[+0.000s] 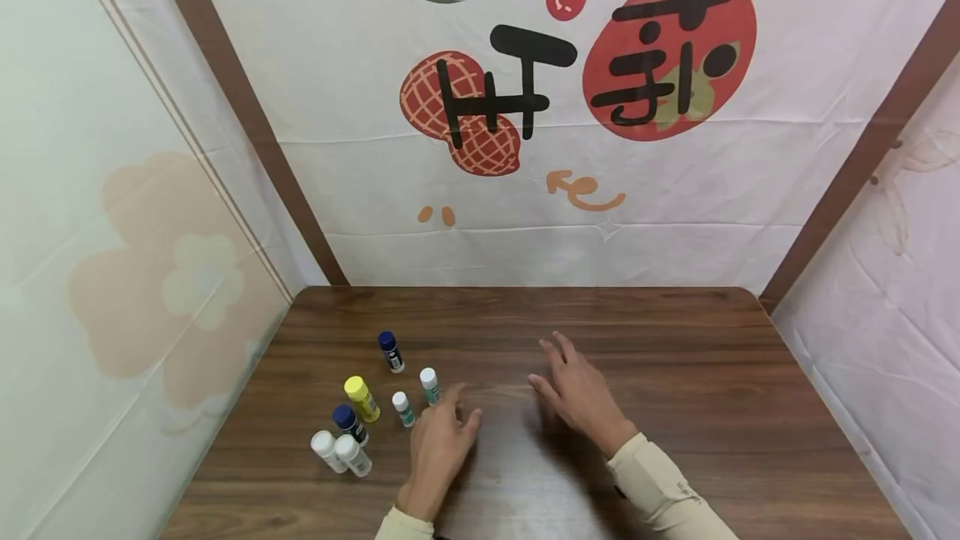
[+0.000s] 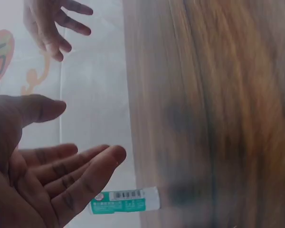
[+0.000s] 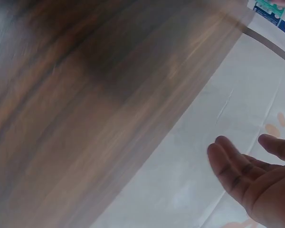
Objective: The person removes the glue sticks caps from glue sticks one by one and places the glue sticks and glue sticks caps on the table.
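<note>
While poising left hand beside tubes toward left edge of table, extends right hand, thumbs apart from fingers.

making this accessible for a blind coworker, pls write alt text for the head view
A person's left hand and right hand are over a wooden table, holding nothing. Seven small capped tubes stand to the left, near the left hand. Behind the table hangs a white printed cloth.
</note>
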A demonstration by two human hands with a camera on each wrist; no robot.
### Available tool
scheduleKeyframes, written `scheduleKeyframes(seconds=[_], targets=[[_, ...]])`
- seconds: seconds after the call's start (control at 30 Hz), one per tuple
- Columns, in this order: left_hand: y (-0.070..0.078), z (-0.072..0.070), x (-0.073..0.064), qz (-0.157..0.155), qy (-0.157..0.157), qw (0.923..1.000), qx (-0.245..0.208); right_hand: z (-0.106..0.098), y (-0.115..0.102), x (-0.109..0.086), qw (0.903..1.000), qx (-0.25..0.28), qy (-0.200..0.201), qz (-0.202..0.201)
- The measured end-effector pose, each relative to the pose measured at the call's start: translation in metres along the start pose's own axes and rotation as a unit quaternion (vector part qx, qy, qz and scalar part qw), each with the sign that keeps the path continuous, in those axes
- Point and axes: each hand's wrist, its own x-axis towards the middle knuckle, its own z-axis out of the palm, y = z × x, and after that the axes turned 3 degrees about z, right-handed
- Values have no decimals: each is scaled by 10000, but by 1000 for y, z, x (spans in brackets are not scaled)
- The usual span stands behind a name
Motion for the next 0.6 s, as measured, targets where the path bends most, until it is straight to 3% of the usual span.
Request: scheduleKeyframes(seconds=[0.17,0.3,0.43,0.6], targets=[[1,4,-5,-497,299,9976,-366,3,-5,-1,9986,219,468,-106],[2,8,-9,-740,727,9930,-563,8,-14,-2,9949,747,610,295],[5,12,-13,-1048,1061,9846,-907,14,-25,-6,9816,1629,462,883],[10,15,-18,-1655,1183,9724,-1146,23,-36,-10,9629,2367,252,1272]])
